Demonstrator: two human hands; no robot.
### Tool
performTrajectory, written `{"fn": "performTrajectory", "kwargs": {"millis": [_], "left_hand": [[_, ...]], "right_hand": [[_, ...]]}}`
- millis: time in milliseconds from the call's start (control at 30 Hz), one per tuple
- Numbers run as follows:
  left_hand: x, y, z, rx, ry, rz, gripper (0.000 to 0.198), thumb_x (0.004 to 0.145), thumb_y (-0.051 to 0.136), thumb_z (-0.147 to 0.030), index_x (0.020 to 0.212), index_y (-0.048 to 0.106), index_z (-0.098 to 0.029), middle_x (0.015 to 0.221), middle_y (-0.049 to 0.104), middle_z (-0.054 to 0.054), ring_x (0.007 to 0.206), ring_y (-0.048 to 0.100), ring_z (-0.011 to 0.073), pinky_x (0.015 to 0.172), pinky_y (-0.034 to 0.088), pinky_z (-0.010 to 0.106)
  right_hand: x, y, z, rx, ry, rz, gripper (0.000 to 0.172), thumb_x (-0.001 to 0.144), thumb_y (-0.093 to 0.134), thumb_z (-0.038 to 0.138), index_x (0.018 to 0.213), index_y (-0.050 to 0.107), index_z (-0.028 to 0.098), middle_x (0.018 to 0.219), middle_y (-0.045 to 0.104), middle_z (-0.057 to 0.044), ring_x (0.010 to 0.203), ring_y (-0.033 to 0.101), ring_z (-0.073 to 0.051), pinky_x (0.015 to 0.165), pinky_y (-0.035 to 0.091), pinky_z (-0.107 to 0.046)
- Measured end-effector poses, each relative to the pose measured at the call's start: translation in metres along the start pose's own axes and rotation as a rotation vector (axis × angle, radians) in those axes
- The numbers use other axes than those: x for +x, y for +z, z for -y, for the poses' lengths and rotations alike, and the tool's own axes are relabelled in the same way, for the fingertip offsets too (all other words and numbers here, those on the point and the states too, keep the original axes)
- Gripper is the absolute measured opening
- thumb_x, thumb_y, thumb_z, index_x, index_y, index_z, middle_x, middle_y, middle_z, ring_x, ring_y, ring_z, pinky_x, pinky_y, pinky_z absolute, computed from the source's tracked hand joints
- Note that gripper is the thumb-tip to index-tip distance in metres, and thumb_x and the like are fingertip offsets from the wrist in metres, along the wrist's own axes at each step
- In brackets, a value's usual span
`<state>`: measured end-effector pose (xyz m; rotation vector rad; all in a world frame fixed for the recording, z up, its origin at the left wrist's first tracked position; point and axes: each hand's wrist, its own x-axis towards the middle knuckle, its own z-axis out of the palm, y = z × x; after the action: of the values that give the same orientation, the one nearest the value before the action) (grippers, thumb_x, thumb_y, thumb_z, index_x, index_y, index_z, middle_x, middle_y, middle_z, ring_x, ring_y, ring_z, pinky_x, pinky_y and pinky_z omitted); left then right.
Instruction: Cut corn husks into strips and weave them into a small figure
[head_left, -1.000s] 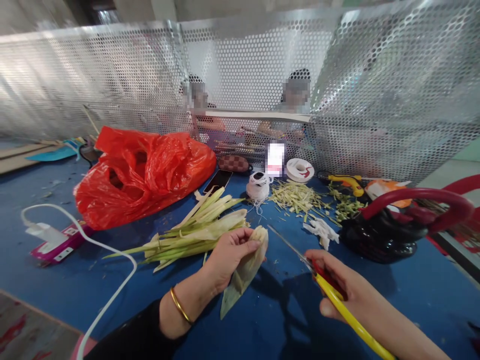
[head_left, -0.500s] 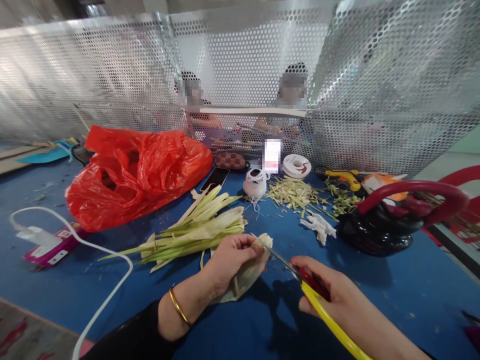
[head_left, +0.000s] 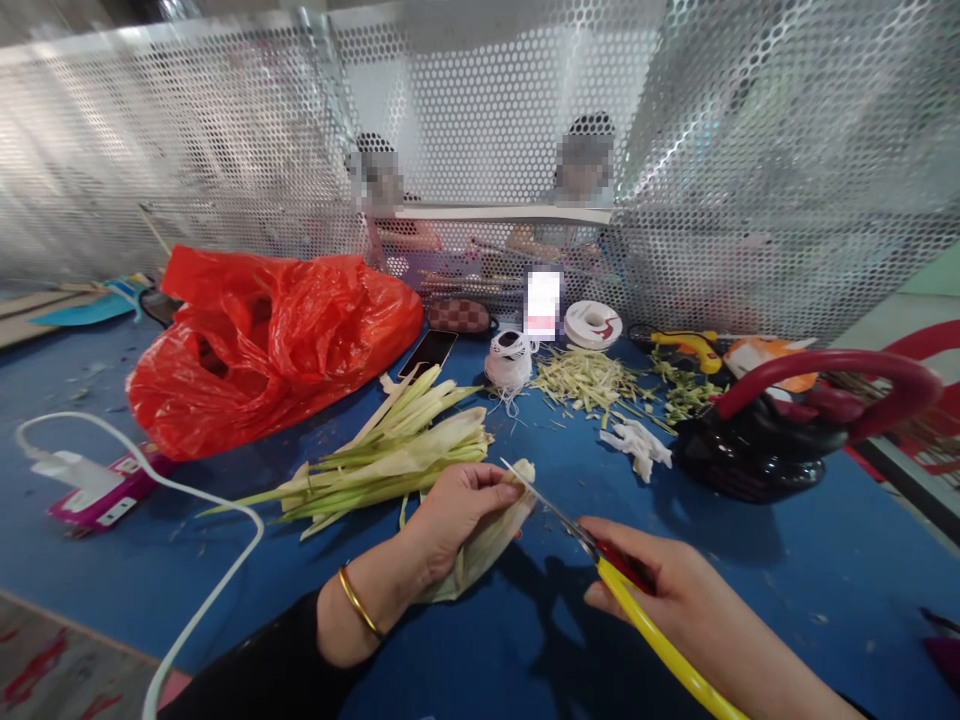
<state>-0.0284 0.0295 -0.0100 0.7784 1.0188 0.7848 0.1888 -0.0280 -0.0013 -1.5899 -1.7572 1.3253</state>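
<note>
Between the thumb and fingers of my left hand (head_left: 454, 520) is a pale corn husk (head_left: 491, 540), its broad end hanging below the palm. My right hand (head_left: 660, 590) is closed around scissors (head_left: 630, 595) with one yellow and one red handle. Their blades lie across the husk's whitish tip, just past my left fingertips; whether they cut into it I cannot tell. Behind my left hand lies a pile of green and cream corn husks (head_left: 405, 455). Farther back stand a ball of white string (head_left: 508, 362) and a heap of husk trimmings (head_left: 581, 378).
A red plastic bag (head_left: 277, 350) fills the back left, near a purple power strip (head_left: 105, 490) with a white cable. At right is a black pot-like object (head_left: 750, 455) with dark red handles. A white spool (head_left: 592, 325) and phone (head_left: 431, 352) lie before a perforated metal screen (head_left: 510, 120); people sit behind it.
The husk has turned slightly in my left hand, and its tip has shifted a little left. The scissors have moved slightly left and up, blades still across the tip.
</note>
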Motion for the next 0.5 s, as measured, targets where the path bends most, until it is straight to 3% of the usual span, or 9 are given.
{"fn": "performTrajectory", "kwargs": {"millis": [167,500], "left_hand": [[0.0023,-0.0010,0.0006,0.007,-0.015,-0.011,0.021,0.066,0.082,-0.028,0.073,0.070,-0.012,0.063,0.068,0.002,0.051,0.060,0.0102,0.053,0.050,0.022],[0.0014,-0.0002,0.0000,0.024,0.001,0.001,0.020,0.068,0.080,-0.027,0.072,0.069,-0.012,0.061,0.066,0.001,0.050,0.057,0.0088,0.052,0.048,0.021]], "right_hand": [[-0.0008,-0.0027,-0.0028,-0.088,-0.024,0.003,0.021,0.078,0.068,0.039,0.092,0.071,0.024,0.078,0.064,0.003,0.071,0.053,-0.017,0.063,0.045,-0.023],[-0.0006,-0.0055,-0.0084,-0.209,-0.080,-0.056,0.031,0.080,0.067,0.040,0.106,0.072,0.023,0.079,0.069,0.003,0.071,0.060,-0.018,0.062,0.049,-0.022]]}}
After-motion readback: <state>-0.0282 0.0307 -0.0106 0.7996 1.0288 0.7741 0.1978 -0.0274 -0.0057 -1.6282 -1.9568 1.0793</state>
